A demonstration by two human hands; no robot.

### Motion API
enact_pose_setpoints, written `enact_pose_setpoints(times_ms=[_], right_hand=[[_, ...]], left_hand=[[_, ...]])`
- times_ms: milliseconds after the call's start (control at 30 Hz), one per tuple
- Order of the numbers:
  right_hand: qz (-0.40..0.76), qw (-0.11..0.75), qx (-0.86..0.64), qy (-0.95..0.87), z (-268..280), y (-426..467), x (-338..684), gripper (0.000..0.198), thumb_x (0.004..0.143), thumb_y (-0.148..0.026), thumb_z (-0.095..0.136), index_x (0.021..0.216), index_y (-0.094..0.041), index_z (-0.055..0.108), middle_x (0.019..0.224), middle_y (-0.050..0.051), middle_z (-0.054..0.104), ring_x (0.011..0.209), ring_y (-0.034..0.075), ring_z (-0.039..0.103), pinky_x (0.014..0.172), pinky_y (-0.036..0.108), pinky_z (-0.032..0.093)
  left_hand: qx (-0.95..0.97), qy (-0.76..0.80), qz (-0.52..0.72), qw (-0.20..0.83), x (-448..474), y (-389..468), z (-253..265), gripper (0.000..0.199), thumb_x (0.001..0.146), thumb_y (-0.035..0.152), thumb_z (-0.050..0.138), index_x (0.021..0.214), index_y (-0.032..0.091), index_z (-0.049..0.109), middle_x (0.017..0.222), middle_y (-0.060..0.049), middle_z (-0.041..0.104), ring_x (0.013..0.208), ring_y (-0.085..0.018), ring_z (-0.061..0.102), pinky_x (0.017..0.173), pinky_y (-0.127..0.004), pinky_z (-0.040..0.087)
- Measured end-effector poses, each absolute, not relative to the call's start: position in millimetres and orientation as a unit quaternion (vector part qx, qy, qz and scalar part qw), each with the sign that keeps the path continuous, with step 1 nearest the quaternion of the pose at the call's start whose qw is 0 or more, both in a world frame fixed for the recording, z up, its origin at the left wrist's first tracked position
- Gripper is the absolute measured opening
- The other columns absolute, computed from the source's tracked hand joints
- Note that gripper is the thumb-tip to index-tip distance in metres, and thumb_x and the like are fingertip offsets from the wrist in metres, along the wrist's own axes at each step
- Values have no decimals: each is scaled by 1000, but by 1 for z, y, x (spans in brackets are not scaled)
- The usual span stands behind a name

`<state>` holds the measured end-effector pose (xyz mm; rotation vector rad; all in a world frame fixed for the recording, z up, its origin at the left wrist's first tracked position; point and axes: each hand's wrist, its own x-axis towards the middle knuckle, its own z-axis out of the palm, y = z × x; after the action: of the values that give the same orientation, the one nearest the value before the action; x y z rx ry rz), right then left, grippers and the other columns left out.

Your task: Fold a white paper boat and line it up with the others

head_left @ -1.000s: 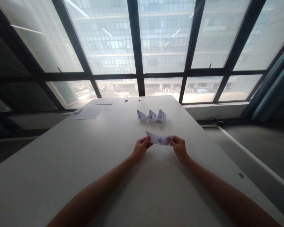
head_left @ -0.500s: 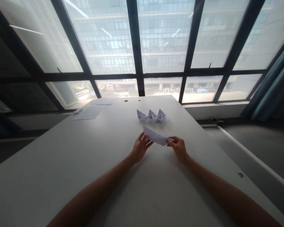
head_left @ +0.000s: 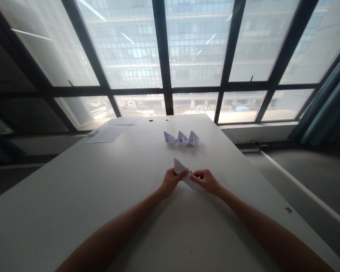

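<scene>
A folded white paper boat [head_left: 190, 182] is held above the near middle of the white table [head_left: 102, 189], tilted with one point up at the left. My left hand [head_left: 171, 180] grips its left part, thumb across the near face. My right hand [head_left: 206, 180] pinches its upper edge close by, with the thumb in front. Fingers behind the paper are partly hidden. Beyond both hands stand three finished-looking paper boats, the left boat [head_left: 170, 139], the middle boat [head_left: 183, 139] and the right boat [head_left: 193, 139], side by side in a row.
White paper sheets [head_left: 104, 135] lie at the table's far left. Two small dark round spots, one of them a larger hole [head_left: 151, 121], show near the far edge. A small dark mark [head_left: 288, 209] is by the right edge. Windows rise behind the table.
Both hands have come closer together and nearer to me with the paper boat. The boat has turned steeper, its right end dropping, and the left thumb now lies across its front.
</scene>
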<state>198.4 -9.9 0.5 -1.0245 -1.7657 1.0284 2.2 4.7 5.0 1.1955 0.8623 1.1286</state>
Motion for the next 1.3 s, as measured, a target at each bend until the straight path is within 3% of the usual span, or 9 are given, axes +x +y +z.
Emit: enact_pose_setpoints(times_ms=[200,333,467,667,833,1000,1300], right_hand=[[374,416,-434,-707,-1,-12,198,48,84,-55,61,57,-15,60,54,-3,46,54,11,38,51,25,26],[381,412,-414,-717,-2,-14,196,46,87,-51,57,57,-16,57,56,-3,43,56,11,35,51,25,25],[386,409,-407,-720,-3,-16,194,45,88,-51,54,61,-16,58,58,-2,44,57,12,36,52,25,26],[393,391,-412,-723,-4,-18,192,45,86,-51,56,58,-17,53,57,-3,41,55,11,34,51,24,25],[397,394,-416,-717,-5,-18,190,40,86,-46,58,60,-16,56,56,-3,43,55,11,36,51,25,25],[414,394,-417,-706,-6,-19,189,32,82,-41,64,65,-14,66,57,-2,52,56,13,43,53,25,30],[440,367,-424,-702,-7,-19,190,26,80,-36,66,69,-13,73,61,0,66,57,15,55,56,25,37]], left_hand=[[554,377,465,579,5,-1,6,37,67,38,85,93,12,77,93,-10,75,85,-24,68,82,-32,50],[499,367,464,633,5,1,3,37,68,39,85,90,10,77,91,-11,75,82,-22,68,80,-31,50],[415,332,452,716,3,5,0,47,72,45,82,104,11,73,96,-13,74,86,-22,68,82,-31,50],[370,320,468,736,1,7,0,40,80,43,77,99,8,72,107,-18,72,91,-23,69,84,-31,52],[414,291,443,740,2,5,-2,47,77,42,80,110,10,70,108,-17,72,98,-25,68,89,-34,51],[452,302,443,713,5,3,-3,37,74,41,81,91,9,75,95,-13,74,89,-24,68,90,-35,50],[409,285,478,723,5,6,-1,36,73,38,83,90,8,74,96,-13,73,87,-21,67,82,-31,52]])
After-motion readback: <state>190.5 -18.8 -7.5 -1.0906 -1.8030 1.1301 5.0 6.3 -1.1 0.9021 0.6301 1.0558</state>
